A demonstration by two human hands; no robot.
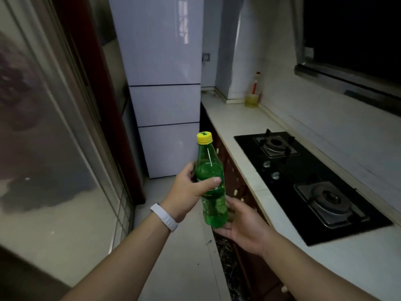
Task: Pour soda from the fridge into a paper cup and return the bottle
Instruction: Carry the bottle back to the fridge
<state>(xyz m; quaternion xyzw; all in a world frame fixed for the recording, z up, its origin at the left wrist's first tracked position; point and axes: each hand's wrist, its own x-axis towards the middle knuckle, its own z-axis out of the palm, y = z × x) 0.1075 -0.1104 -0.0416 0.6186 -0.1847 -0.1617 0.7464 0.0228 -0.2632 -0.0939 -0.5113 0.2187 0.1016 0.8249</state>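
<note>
Between a glass partition (54,148) on the left and a counter (249,170) on the right, 2 bare hands hold 1 green soda bottle (211,183) upright in mid-air, above the floor, with the fridge (165,83) closed and well apart behind it. Hidden or unclear: the bottle's label is partly covered by the left thumb and too blurred to read; the liquid level is hard to judge through the tinted plastic; the fingertips of both hands lie behind the bottle. The range hood (358,61) at upper right is dark and cut off by the frame edge. Left hand (191,192): forearm extended forward, a white wristband (163,217) at the wrist, thumb across the front of the bottle's middle and fingers curled around its far side, gripping it. Right hand (243,227): palm turned up and leftward, fingers loosely curved and cupped against the bottle's lower part and base. A yellow cap (204,137) sits on the neck. On the counter lie a black 2-burner gas hob (303,183) and, near the far wall, an oil bottle (253,92).
</note>
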